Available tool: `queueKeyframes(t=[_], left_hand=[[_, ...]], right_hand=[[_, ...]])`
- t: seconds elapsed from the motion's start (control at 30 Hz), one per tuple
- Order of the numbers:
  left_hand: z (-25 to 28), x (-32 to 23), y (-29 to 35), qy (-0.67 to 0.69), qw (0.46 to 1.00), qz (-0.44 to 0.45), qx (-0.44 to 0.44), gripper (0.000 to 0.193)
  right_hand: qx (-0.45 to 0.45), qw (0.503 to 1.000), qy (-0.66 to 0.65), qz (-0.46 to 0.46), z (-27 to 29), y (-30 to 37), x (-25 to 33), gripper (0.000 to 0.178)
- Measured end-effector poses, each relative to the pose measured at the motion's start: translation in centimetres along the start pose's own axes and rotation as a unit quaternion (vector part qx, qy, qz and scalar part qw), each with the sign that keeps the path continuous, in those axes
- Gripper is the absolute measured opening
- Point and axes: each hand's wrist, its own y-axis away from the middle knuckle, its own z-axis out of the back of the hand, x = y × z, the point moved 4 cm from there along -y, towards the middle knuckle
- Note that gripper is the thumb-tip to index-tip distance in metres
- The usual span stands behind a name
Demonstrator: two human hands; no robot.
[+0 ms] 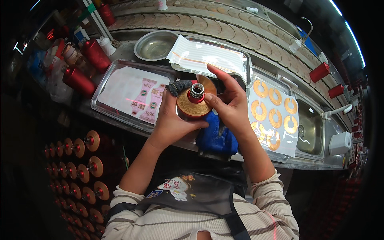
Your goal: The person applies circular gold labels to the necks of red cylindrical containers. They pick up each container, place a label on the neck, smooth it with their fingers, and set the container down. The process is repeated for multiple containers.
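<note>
- Head view, hands: my left hand (170,120) wraps around the body of a red bottle (191,109), gripping it upright at the front edge of the metal counter (132,46). My right hand (228,106) sits at the bottle's shoulder, thumb and fingers closed lightly on a gold collar label (191,105) ringing the silver neck (197,90), index finger stretched up and away.
- Head view, under the bottle: a blue cloth (216,138) lies just beneath my right wrist, and a dark rag (178,86) peeks out behind my left fingers.
- Head view, supplies: a tray (128,94) with pink strip labels lies to my left, and a sheet of gold ring labels (274,114) to my right, both close to hand.
- Head view, surroundings: red bottles (86,168) with gold collars stand packed below on the left; a round steel bowl (154,45) sits further back.
- Doing this well, I judge: keep my left grip firm so the bottle cannot twist, centre the ring on the neck, then press outward evenly to avoid wrinkles.
</note>
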Motion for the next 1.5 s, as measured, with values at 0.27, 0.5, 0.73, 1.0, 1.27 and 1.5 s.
queueKeyframes(t=[0.27, 0.5, 0.73, 1.0, 1.27, 1.5], left_hand=[[1.2, -0.4, -0.3, -0.004, 0.999, -0.043, 0.019, 0.092], [1.6, -1.1, -0.9, 0.026, 0.998, -0.053, 0.022, 0.088], [1.8, 0.1, -3.0, 0.251, 0.95, 0.015, 0.185, 0.091], [1.1, -0.3, -2.0, 0.305, 0.941, 0.101, 0.102, 0.059], [1.1, -0.9, -2.0, 0.275, 0.954, 0.09, 0.076, 0.057], [0.4, -0.7, -1.6, 0.289, 0.952, 0.078, 0.057, 0.057]], right_hand=[[-0.021, 0.998, -0.012, -0.061, 0.7, 0.1, -0.6, 0.067], [-0.036, 0.998, -0.018, -0.052, 0.6, 0.8, -0.5, 0.067], [-0.108, 0.991, -0.019, -0.072, 1.3, 1.0, -0.1, 0.062], [-0.075, 0.992, 0.028, -0.098, 0.7, 1.1, -1.8, 0.039], [-0.049, 0.981, -0.05, -0.179, 0.8, 1.4, -0.7, 0.043], [-0.04, 0.985, -0.04, -0.165, 0.9, 2.7, -1.6, 0.053]])
